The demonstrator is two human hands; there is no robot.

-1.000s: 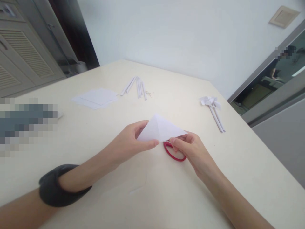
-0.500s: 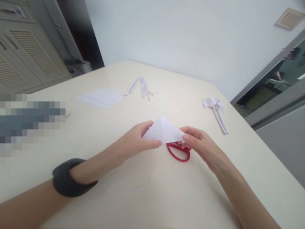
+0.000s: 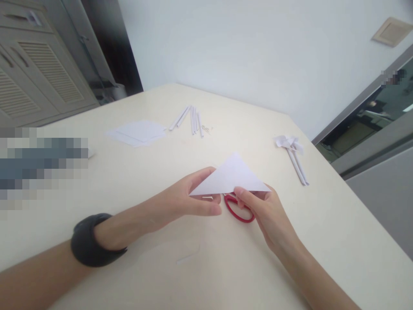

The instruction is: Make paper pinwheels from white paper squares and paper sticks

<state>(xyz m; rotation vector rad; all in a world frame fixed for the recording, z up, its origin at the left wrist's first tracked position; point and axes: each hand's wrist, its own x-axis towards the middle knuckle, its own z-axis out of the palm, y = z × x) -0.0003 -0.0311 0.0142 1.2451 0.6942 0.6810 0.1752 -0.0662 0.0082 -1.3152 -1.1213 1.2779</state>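
A white sheet of paper folded into a triangle [image 3: 230, 177] is held just above the cream table [image 3: 129, 181]. My left hand [image 3: 180, 200] pinches its left corner, thumb under the lower edge. My right hand [image 3: 261, 211] grips the lower edge near the right corner. Red-handled scissors [image 3: 238, 211] lie on the table right beneath the paper, partly hidden by my right hand. A black band [image 3: 92, 239] sits on my left wrist.
A small stack of white sheets [image 3: 137, 131] lies far left. Several rolled paper sticks [image 3: 192, 118] lie beyond them, with small pins beside. A paper pinwheel on sticks [image 3: 292, 150] rests near the right edge. A thin paper strip [image 3: 189, 257] lies close to me.
The folded triangle has been flattened and turned, so its long edge now runs level between both hands. My right hand slid along that edge toward the right corner.
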